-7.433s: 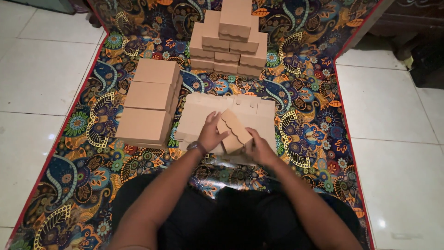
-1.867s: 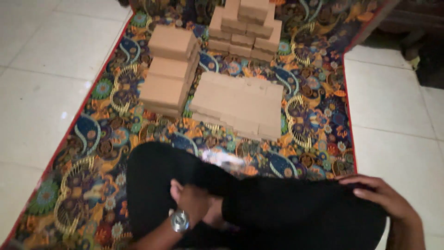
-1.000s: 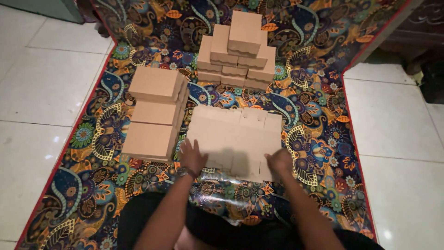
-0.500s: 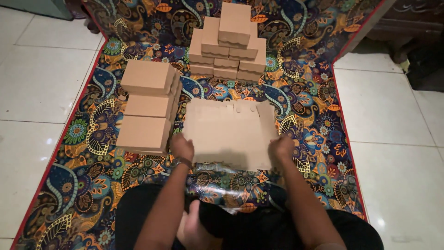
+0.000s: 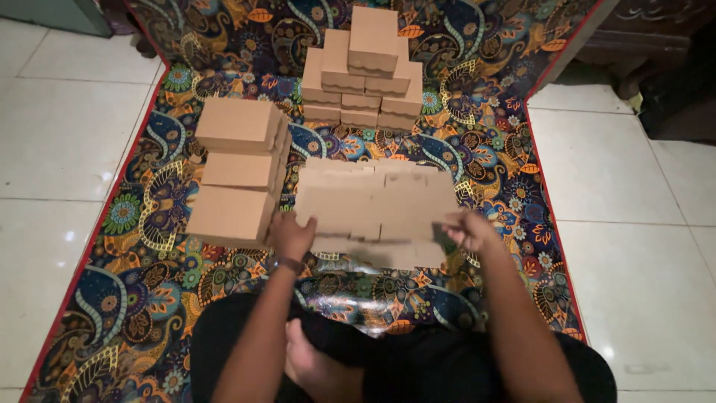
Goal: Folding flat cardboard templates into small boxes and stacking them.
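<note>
My left hand (image 5: pixel 292 235) and right hand (image 5: pixel 468 227) pinch flat cardboard blank (image 5: pixel 373 205) mid-frame by its edges; sheets underneath may drag and slide askew.

Flat brown cardboard sheet (image 5: pixel 373 209), lifted over stack

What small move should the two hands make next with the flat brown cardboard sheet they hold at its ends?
Probably lift the top flat brown cardboard sheet clear of the stack of flat sheets beneath. The left hand and right hand each grip an end, and the sheet looks slightly raised. Folded brown cardboard boxes stand piled on the left of the patterned mat.
</note>
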